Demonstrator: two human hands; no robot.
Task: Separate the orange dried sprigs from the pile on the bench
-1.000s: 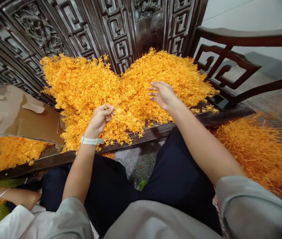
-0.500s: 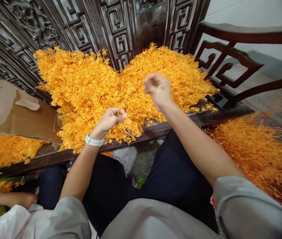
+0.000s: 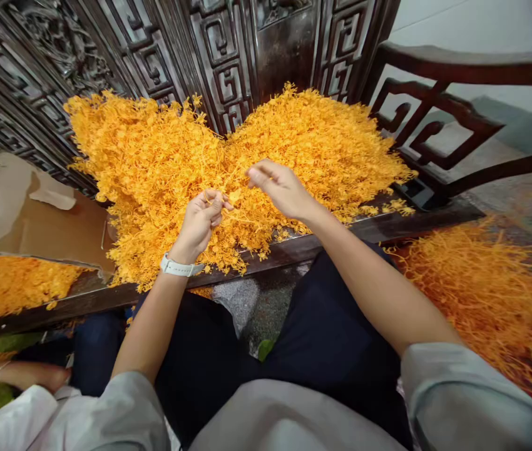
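Observation:
A big heap of orange plastic flower sprigs (image 3: 163, 156) lies on the seat of a dark carved wooden bench (image 3: 294, 247). My left hand (image 3: 200, 219), a white watch on its wrist, is closed in a pinch on a thin orange sprig (image 3: 242, 216) at the heap's near edge. My right hand (image 3: 282, 188) hovers just to the right of it over the heap, fingers bent together near the same sprig; whether it grips anything is unclear.
A torn cardboard sheet (image 3: 26, 213) leans at the left beside more orange sprigs (image 3: 17, 282). Another orange pile (image 3: 486, 294) lies on the floor at the right. The carved bench back (image 3: 228, 56) and armrest (image 3: 439, 106) rise behind. Another person's arm (image 3: 17, 374) shows at the lower left.
My right hand has come down and left from over the heap toward my left hand. My left hand has stayed pinched on the sprig, shifting slightly.

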